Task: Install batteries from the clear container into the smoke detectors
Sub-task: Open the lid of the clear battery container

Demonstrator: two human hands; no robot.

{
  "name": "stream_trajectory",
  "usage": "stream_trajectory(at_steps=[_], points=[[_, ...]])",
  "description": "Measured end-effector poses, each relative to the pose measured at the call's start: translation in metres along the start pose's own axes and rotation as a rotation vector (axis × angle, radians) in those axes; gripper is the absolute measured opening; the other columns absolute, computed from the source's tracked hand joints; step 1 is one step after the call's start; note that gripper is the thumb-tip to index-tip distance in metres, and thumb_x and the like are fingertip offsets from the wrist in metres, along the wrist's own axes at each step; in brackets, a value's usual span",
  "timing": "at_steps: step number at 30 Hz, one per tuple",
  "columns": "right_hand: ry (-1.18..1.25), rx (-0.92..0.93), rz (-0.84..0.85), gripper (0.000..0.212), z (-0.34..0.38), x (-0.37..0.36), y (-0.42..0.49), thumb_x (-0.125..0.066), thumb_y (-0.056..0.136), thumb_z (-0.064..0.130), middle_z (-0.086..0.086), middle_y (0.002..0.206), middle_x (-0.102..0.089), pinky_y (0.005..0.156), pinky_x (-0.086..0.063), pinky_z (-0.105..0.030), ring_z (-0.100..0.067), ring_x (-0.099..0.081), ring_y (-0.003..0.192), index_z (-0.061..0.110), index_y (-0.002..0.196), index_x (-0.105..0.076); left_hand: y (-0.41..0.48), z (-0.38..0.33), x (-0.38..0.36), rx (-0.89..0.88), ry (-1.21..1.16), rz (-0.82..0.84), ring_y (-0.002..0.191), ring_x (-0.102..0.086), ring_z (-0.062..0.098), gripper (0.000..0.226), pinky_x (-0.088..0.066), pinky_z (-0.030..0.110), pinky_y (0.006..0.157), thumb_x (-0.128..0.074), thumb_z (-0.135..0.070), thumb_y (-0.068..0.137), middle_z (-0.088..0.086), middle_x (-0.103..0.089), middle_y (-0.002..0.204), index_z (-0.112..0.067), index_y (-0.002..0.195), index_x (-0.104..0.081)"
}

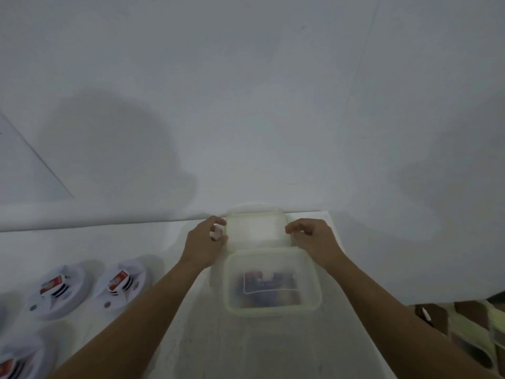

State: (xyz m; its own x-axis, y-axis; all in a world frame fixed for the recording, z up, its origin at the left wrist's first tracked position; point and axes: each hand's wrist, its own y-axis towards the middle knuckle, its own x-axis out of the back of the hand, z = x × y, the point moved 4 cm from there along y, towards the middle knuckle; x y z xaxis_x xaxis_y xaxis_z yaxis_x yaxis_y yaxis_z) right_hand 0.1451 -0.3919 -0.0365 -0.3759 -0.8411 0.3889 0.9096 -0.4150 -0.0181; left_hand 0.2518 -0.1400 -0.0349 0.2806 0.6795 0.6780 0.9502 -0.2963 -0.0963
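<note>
Your left hand (205, 242) and right hand (313, 237) pinch the lid (257, 231) by its side edges, behind the open clear container (272, 280) holding what appear to be batteries (269, 289). Release carelessly near the wall and the lid may tip back onto the container.

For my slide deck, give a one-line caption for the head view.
Both hands grip the lid behind the clear container; smoke detectors wait left.

One camera sits on my head, looking forward and down over my arms at the counter (273, 351), close, with the wall (246, 91) filling the upper view.
</note>
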Motion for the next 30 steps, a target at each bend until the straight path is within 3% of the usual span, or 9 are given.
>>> stream_trajectory(at_steps=[4, 7, 10, 13, 15, 19, 24, 30], points=[[0.112, -0.044, -0.058, 0.027, 0.007, 0.008, -0.009, -0.057, 0.094, 0.002, 0.011, 0.094, -0.077, 0.080, -0.050, -0.018, -0.006, -0.068, 0.090, 0.016, 0.087, -0.079, -0.006, -0.003, 0.001, -0.025, 0.092, -0.006, 0.094, -0.055, 0.020, 0.027, -0.038, 0.026, 0.084, -0.078, -0.031, 0.086, 0.001, -0.052, 0.114, -0.028, 0.110, -0.066], [0.164, 0.002, -0.153, 0.021, 0.018, 0.015, -0.029, -0.060, 0.094, 0.004, 0.011, 0.094, -0.077, 0.081, -0.047, -0.015, 0.000, -0.068, 0.091, 0.015, 0.091, -0.078, -0.019, -0.008, 0.008, 0.012, 0.044, -0.024, 0.102, -0.057, 0.019, 0.020, -0.041, 0.027, 0.082, -0.073, -0.037, 0.090, 0.000, -0.053, 0.114, -0.030, 0.108, -0.067], [0.216, 0.059, -0.253, 0.015, 0.029, 0.019, -0.056, -0.065, 0.094, 0.009, 0.011, 0.096, -0.076, 0.085, -0.049, -0.021, -0.003, -0.068, 0.099, 0.019, 0.093, -0.076, -0.045, -0.017, 0.025, -0.008, -0.089, -0.114, 0.087, -0.066, 0.017, 0.010, -0.044, 0.022, 0.069, -0.067, -0.038, 0.094, -0.005, -0.061, 0.113, -0.032, 0.102, -0.068], [0.238, 0.103, -0.270, 0.012, 0.041, 0.021, -0.083, -0.067, 0.095, 0.014, 0.015, 0.100, -0.074, 0.096, -0.051, -0.032, -0.002, -0.066, 0.104, 0.022, 0.098, -0.075, -0.081, -0.025, 0.042, -0.048, -0.291, -0.183, 0.072, -0.071, 0.015, 0.007, -0.050, 0.031, 0.068, -0.068, -0.033, 0.094, -0.008, -0.072, 0.094, -0.034, 0.088, -0.068], [0.205, 0.163, -0.259, 0.012, 0.051, 0.023, -0.101, -0.067, 0.095, 0.015, 0.015, 0.104, -0.073, 0.099, -0.049, -0.031, -0.002, -0.065, 0.107, 0.023, 0.101, -0.074, -0.106, -0.029, 0.048, -0.080, -0.361, -0.175, 0.061, -0.068, 0.010, 0.010, -0.051, 0.034, 0.065, -0.068, -0.025, 0.095, -0.006, -0.073, 0.083, -0.029, 0.086, -0.069], [0.128, 0.274, -0.185, 0.013, 0.068, 0.024, -0.134, -0.067, 0.094, 0.015, 0.015, 0.098, -0.072, 0.091, -0.048, -0.021, -0.005, -0.066, 0.100, 0.025, 0.101, -0.072, -0.154, -0.034, 0.049, -0.148, -0.331, -0.028, 0.059, -0.066, 0.010, 0.011, -0.050, 0.032, 0.060, -0.067, -0.019, 0.096, -0.005, -0.074, 0.079, -0.026, 0.088, -0.069], [-0.114, 0.402, 0.092, 0.014, 0.066, 0.002, -0.177, -0.068, 0.093, 0.015, 0.015, 0.099, -0.070, 0.078, -0.056, -0.027, -0.010, -0.066, 0.091, 0.024, 0.103, -0.073, -0.222, -0.028, 0.027, -0.125, -0.187, 0.157, 0.067, -0.069, 0.010, 0.006, -0.053, 0.023, 0.064, -0.067, -0.034, 0.094, -0.005, -0.073, 0.086, -0.039, 0.095, -0.064], [-0.400, 0.472, 0.224, 0.030, 0.037, -0.020, -0.214, -0.065, 0.095, 0.019, 0.018, 0.124, -0.061, 0.105, -0.038, -0.014, 0.001, -0.051, 0.118, 0.030, 0.122, -0.067, -0.288, -0.009, 0.002, -0.019, -0.086, 0.281, 0.080, -0.071, 0.007, 0.040, -0.054, 0.018, 0.071, -0.075, -0.045, 0.086, -0.007, -0.068, 0.099, -0.048, 0.116, -0.049]])
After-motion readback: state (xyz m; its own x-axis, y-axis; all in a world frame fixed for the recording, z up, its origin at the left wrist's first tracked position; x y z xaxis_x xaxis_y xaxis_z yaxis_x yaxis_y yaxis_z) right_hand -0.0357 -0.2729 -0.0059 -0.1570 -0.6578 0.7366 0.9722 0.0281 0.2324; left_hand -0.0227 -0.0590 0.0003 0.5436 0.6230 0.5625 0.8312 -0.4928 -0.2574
